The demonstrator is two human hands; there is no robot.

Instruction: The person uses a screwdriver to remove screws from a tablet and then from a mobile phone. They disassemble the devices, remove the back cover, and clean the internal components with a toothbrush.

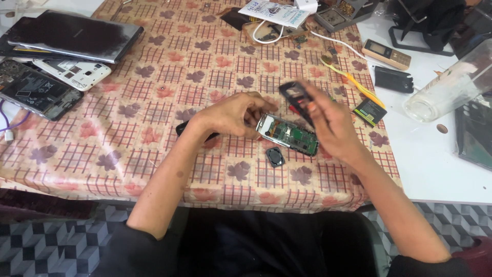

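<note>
In the head view, a stripped mobile phone body [287,134], its green circuit board bared, is pinched at its upper-left end by the left hand [230,115], fingers narrowed around it. Its long axis runs from upper left to lower right, towards the right hand [328,120]. A dark plastic phone frame [296,98], blurred, is gripped in the right hand just above the board; both hands sit about equally near. One small dark rounded part [275,156] lies just below the phone on the checked tablecloth [169,66]. Three opened devices are stacked at far left; one bar phone [386,54] and one black battery [393,79] lie well apart at right.
</note>
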